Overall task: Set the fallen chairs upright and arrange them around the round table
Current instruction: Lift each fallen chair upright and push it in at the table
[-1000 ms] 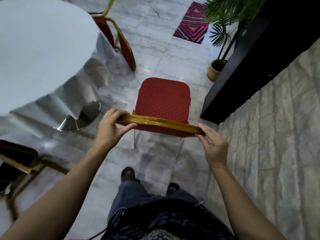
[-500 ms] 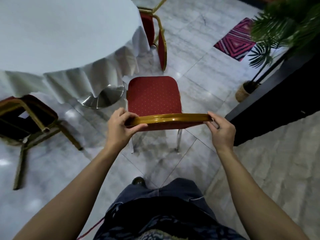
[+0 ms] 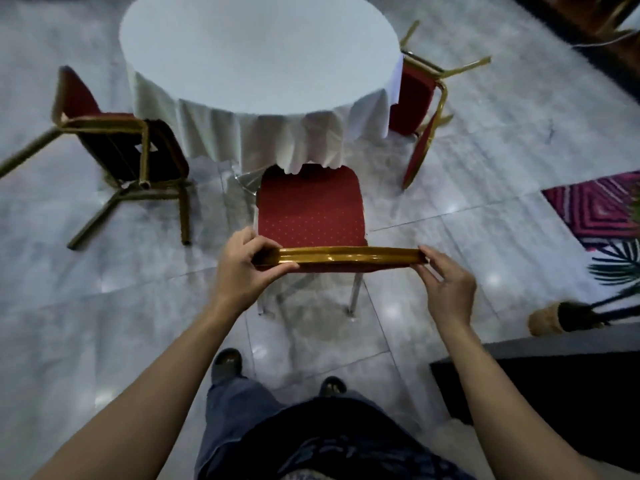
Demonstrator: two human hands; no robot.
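— Both hands on it?
— Yes: left hand (image 3: 247, 264) and right hand (image 3: 446, 285) pinch the upright red chair's (image 3: 309, 208) gold backrest rail, seat at the round table's (image 3: 259, 53) near edge.
— Others?
— Two chairs lie toppled beside it.

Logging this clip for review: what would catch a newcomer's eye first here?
Centre frame, both hands, left hand and right hand, grip the gold top rail of an upright red chair facing the round white-clothed table. Two more red chairs lie toppled, one left, one right of the table.
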